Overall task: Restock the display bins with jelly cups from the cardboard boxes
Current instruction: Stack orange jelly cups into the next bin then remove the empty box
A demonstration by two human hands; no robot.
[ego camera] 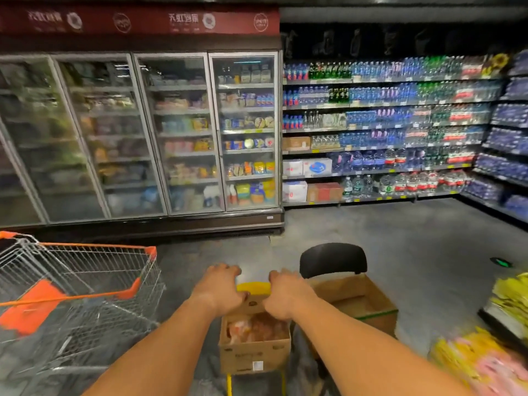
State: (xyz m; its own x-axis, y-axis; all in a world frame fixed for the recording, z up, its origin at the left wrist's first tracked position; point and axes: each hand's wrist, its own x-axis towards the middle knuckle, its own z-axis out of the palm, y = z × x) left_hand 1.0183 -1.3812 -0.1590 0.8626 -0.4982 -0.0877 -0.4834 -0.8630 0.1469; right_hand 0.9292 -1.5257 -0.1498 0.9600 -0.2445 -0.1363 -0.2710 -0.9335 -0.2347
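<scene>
Grey concrete floor (400,238), dull sheen, dim overall light. Far ahead of the hands, left: row of glass-door refrigerator cabinets (171,132) with stocked shelves, dark red signboard (143,21) above bearing white lettering. Far ahead, right: open metal shelving (385,127) packed with bottled drinks, mostly blue labels, some green and red; a few cartons on lower tiers. Left of the hands: wire shopping trolley with orange trim (80,281). Just beyond: black chair back (333,260).

Two hands (251,292), two cardboard boxes (254,355), one shopping cart (85,281), one black chair (333,260).
</scene>
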